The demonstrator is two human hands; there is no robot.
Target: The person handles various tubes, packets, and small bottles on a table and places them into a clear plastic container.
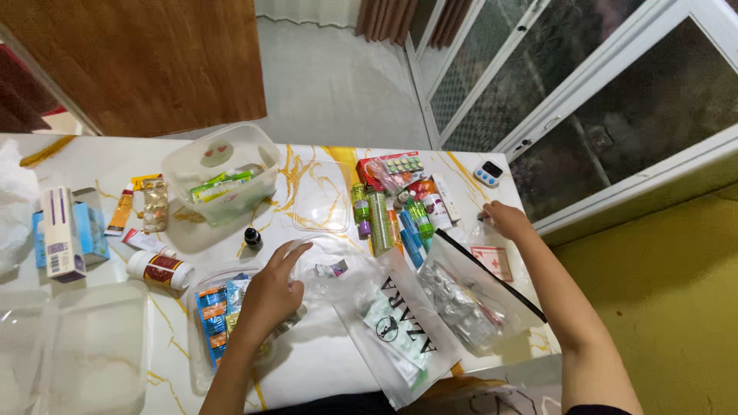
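Mid-sort: left hand (270, 296) rests spread, holding nothing, on a clear plastic bag of blue sachets (217, 317); right hand (506, 219), frame right, loosely curled, touches a small clear packet (483, 230); grip unclear, so pinching firmly likely comes next.

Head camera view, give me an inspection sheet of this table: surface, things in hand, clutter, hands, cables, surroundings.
Surface: white marble-look table with gold veins, crowded.
Job's things: clear zip bag by the left hand; small clear bag at the right hand.
Clutter: clear tub holding packets, small dark bottle, white pill bottle, printed pouch, green tubes, timer.
Hands: left hand open, fingers spread, resting on the bags; right hand curled at the small bag, grip unclear.
Cables: nothing seen.
Surroundings: wooden door, sliding glass door, yellow wall.
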